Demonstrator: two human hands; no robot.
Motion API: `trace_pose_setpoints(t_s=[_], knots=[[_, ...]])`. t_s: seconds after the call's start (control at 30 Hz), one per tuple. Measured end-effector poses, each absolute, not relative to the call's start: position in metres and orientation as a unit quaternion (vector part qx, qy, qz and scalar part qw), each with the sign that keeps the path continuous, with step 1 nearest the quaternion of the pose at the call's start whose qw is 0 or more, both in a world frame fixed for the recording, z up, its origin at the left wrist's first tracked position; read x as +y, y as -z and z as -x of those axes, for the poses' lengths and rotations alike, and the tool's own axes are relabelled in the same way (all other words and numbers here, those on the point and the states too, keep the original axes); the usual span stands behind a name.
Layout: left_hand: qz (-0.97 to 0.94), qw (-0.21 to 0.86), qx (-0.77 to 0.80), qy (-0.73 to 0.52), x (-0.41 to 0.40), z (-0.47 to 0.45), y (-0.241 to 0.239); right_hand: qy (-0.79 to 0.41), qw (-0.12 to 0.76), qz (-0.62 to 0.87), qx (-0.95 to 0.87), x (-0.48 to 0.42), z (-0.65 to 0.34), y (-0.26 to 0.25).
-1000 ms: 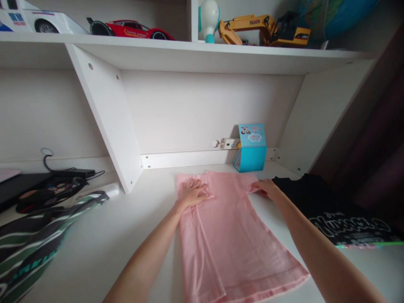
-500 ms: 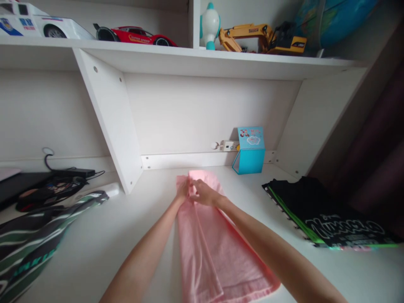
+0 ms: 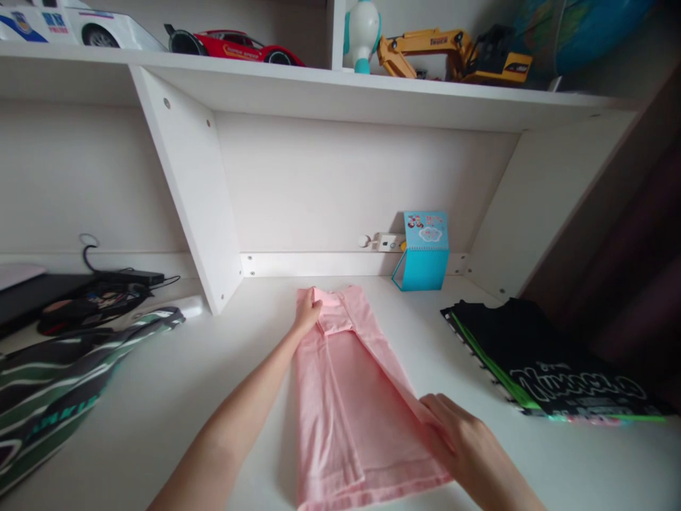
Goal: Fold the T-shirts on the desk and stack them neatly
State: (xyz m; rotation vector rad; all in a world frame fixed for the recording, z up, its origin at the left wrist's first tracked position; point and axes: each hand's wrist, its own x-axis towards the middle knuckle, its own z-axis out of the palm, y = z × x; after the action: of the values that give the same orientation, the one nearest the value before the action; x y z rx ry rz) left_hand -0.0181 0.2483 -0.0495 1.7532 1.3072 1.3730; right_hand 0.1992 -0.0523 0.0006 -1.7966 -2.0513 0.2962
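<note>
A pink garment [image 3: 345, 397] lies folded into a long narrow strip on the white desk [image 3: 175, 397]. My left hand [image 3: 307, 312] rests on its far left corner, fingers curled over the folded edge. Close to me, my right hand [image 3: 462, 443] lies on the garment's right edge near the hem, fingers pressed down on the cloth.
A folded black shirt with white print [image 3: 553, 362] lies at the right. A green-striped cloth [image 3: 47, 397] and dark cables [image 3: 96, 298] lie at the left. A blue card stand [image 3: 424, 250] stands at the back wall. Toy cars and an excavator [image 3: 452, 53] sit on the shelf above.
The right side of the pink garment was folded over to the left, making it narrower. My right hand then slid from the far end down to the near right edge.
</note>
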Motion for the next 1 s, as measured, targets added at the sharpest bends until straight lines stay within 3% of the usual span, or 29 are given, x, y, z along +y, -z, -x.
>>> trace_pose_setpoints(t_s=[0.17,0.3,0.5,0.73,0.83,1.0], knots=[[-0.688,0.2,0.473,-0.512,0.246,0.017,0.038,-0.175,0.236,0.543,-0.787,-0.063,-0.168,-0.023],[-0.747,0.174,0.491,-0.414,0.244,0.015,0.031,-0.198,0.236,0.504,-0.807,-0.043,-0.176,-0.035],[-0.766,0.147,0.532,-0.33,0.246,0.02,0.026,-0.071,0.156,0.494,-0.852,-0.009,-0.202,0.026],[-0.805,0.043,0.541,-0.238,0.217,-0.018,0.009,-0.085,0.113,0.523,-0.841,-0.015,-0.201,0.037],[-0.882,0.073,0.451,-0.114,0.195,-0.05,0.012,-0.098,0.104,0.524,-0.839,-0.017,-0.199,0.032],[-0.874,0.147,0.462,-0.015,0.199,-0.067,0.017,-0.084,0.096,0.511,-0.85,-0.03,-0.201,0.037]])
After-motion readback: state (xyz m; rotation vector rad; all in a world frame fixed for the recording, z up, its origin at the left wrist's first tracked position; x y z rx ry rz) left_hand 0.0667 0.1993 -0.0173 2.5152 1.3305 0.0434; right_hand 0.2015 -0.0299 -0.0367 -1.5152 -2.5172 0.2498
